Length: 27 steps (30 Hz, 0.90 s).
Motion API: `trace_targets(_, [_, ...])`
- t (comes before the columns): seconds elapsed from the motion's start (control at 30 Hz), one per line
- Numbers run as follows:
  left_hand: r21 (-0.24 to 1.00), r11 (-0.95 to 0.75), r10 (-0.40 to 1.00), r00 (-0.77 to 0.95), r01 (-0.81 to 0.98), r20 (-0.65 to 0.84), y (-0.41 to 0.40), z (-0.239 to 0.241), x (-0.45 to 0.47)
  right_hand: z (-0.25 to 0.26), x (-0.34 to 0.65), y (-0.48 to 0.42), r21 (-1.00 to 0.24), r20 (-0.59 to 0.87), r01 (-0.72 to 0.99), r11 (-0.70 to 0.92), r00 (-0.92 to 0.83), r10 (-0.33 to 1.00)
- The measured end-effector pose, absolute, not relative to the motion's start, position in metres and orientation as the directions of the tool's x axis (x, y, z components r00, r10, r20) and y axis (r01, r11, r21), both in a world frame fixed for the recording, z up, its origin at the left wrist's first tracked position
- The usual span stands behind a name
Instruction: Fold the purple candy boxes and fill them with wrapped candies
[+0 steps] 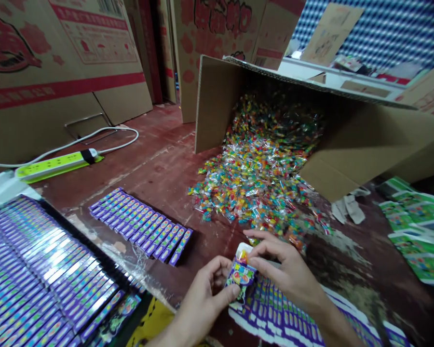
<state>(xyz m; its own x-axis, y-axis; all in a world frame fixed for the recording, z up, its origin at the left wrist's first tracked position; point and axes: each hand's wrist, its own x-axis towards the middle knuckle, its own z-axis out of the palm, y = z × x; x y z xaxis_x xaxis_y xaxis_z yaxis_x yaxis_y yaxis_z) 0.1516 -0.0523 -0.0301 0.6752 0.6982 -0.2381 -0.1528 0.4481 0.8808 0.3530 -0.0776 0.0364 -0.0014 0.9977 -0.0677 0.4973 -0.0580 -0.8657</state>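
Note:
A small purple candy box [240, 278], its white top flap raised, is gripped between the thumb and fingers of my left hand [207, 300]. At the mouth of that box, my right hand [287, 267] pinches a small clear packet of orange and yellow candy [243, 256], which sits partly inside. Below my right hand lies a fanned row of flattened purple boxes [278, 311], partly covered by my wrist. Just beyond my hands, a heap of candy packets [253, 178] spills from a tipped cardboard carton [217, 103].
A row of filled-looking purple boxes [141, 222] lies left of centre. Many more purple boxes [39, 270] stand packed at the lower left. A power strip [54, 165] with a white cable rests behind them. Green printed packages [412, 226] lie at the right edge, near white gloves [349, 209].

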Motion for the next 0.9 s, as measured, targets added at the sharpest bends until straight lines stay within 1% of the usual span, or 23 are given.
trace_targets(0.07, [0.900, 0.410, 0.733, 0.642, -0.151, -0.226, -0.053, -0.030, 0.151, 0.035, 0.351, -0.080, -0.868, -0.037, 0.496, -0.031, -0.003, 0.999])
trace_targets(0.13, [0.918, 0.371, 0.754, 0.623, -0.142, -0.209, -0.053, -0.030, 0.151, 0.031, 0.348, -0.081, -0.864, 0.032, 0.503, 0.012, 0.030, 0.999])
trace_targets(0.23, [0.939, 0.322, 0.768, 0.612, -0.116, -0.188, -0.053, -0.029, 0.152, 0.023, 0.343, -0.081, -0.817, 0.142, 0.569, 0.089, 0.048, 0.989])
trace_targets(0.3, [0.941, 0.319, 0.767, 0.612, -0.108, -0.190, -0.054, -0.029, 0.152, 0.019, 0.340, -0.081, -0.776, 0.175, 0.614, 0.143, -0.009, 0.985])
trace_targets(0.37, [0.940, 0.321, 0.774, 0.604, -0.115, -0.191, -0.054, -0.029, 0.153, 0.017, 0.338, -0.082, -0.766, 0.174, 0.614, 0.191, -0.088, 0.981])
trace_targets(0.43, [0.939, 0.314, 0.793, 0.582, -0.141, -0.178, -0.054, -0.028, 0.152, 0.017, 0.337, -0.084, -0.809, 0.159, 0.556, 0.194, -0.110, 0.981])
trace_targets(0.53, [0.943, 0.287, 0.830, 0.536, -0.169, -0.157, -0.054, -0.026, 0.150, 0.014, 0.338, -0.089, -0.911, 0.136, 0.397, 0.113, 0.030, 0.990])
trace_targets(0.6, [0.938, 0.298, 0.827, 0.538, -0.176, -0.162, -0.054, -0.025, 0.150, 0.008, 0.337, -0.094, -0.949, 0.078, 0.312, 0.044, 0.096, 0.992])
trace_targets(0.73, [0.902, 0.367, 0.769, 0.620, -0.226, -0.157, -0.054, -0.022, 0.151, -0.005, 0.325, -0.099, -0.981, -0.067, 0.172, -0.092, 0.148, 0.987])
trace_targets(0.8, [0.902, 0.363, 0.760, 0.634, -0.233, -0.142, -0.053, -0.022, 0.152, -0.009, 0.318, -0.098, -0.989, -0.066, 0.117, -0.089, 0.186, 0.980])
trace_targets(0.9, [0.908, 0.347, 0.775, 0.618, -0.235, -0.137, -0.052, -0.022, 0.154, -0.011, 0.311, -0.095, -0.997, -0.013, 0.071, -0.028, 0.207, 0.978])
